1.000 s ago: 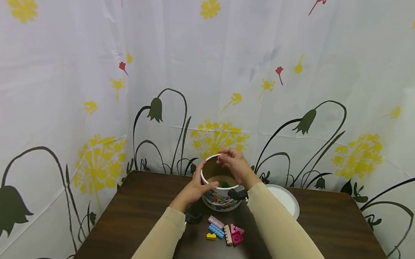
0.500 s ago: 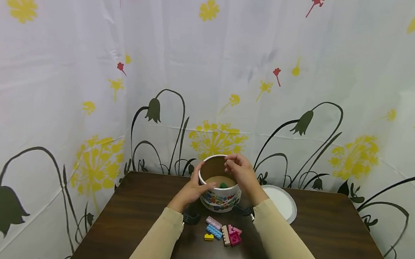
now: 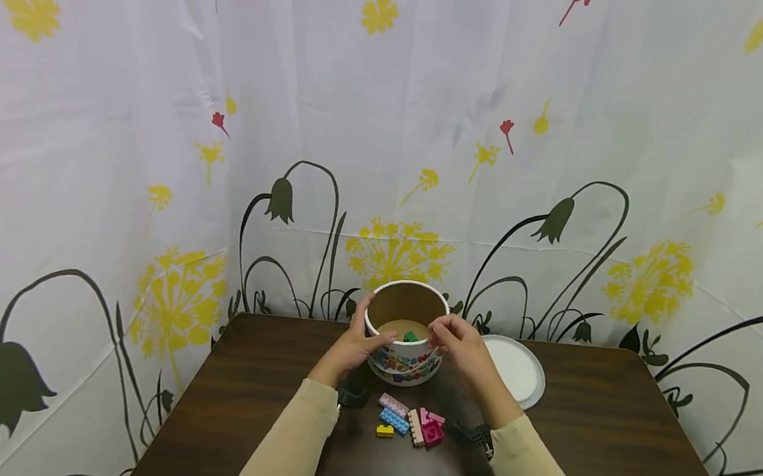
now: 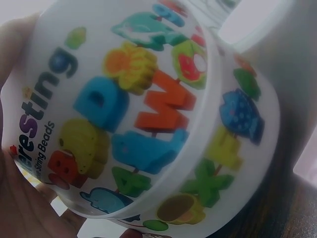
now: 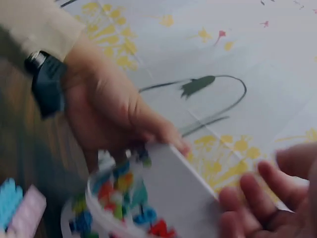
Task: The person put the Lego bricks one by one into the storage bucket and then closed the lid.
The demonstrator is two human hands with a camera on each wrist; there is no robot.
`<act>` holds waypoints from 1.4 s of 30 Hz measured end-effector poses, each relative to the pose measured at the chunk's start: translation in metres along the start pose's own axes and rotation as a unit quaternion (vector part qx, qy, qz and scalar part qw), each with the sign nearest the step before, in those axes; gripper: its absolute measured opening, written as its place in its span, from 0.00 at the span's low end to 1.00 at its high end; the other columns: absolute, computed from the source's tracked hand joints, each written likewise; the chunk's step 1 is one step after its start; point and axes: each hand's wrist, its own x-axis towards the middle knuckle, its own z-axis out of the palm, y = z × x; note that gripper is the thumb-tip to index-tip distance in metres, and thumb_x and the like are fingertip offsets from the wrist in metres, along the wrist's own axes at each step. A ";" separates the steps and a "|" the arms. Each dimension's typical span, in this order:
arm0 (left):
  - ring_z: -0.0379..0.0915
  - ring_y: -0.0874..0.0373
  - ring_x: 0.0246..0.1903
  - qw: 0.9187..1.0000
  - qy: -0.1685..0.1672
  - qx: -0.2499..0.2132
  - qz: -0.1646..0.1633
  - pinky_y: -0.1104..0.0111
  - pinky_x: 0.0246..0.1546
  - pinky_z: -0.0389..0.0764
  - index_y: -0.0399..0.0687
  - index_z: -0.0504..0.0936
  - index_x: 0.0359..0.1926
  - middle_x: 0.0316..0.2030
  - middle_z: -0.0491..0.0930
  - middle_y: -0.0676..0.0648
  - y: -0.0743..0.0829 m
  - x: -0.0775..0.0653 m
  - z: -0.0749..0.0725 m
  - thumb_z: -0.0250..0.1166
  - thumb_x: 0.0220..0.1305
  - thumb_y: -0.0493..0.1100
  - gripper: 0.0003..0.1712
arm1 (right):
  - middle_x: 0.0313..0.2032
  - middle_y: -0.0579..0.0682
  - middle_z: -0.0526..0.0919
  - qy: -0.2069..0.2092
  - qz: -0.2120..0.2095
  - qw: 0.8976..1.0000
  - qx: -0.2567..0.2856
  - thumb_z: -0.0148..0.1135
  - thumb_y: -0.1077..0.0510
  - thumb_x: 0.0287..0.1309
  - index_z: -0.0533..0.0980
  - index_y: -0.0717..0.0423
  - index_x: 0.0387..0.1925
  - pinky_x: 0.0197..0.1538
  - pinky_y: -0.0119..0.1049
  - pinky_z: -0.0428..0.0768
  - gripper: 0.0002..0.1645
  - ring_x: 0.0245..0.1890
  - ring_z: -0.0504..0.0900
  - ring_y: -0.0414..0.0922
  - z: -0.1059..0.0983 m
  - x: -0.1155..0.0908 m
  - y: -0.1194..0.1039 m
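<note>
On my feed the left hand (image 3: pixel 349 349) is clamped on the printed bucket (image 3: pixel 405 361), probably to steady it, at the table (image 3: pixel 263 378)'s far side. Smooth, white-rimmed, it holds a green piece (image 3: pixel 410 337); studded plastic bricks (image 3: pixel 415 424) lie nearer me. The right hand (image 3: pixel 469 353) crooks fingers by the rim; whether they pinch anything, I can't tell. Rightmost: a flat round white lid (image 3: pixel 524 375), seemingly set aside.
</note>
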 end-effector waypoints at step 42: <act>0.50 0.30 0.82 1.000 -0.005 -0.017 -0.002 0.37 0.80 0.57 0.72 0.42 0.88 0.86 0.40 0.38 -0.003 0.001 0.001 0.78 0.66 0.55 0.64 | 0.41 0.48 0.79 -0.096 -0.146 0.941 -0.290 0.81 0.59 0.61 0.83 0.43 0.54 0.42 0.31 0.81 0.22 0.38 0.80 0.38 -0.022 -0.104 0.115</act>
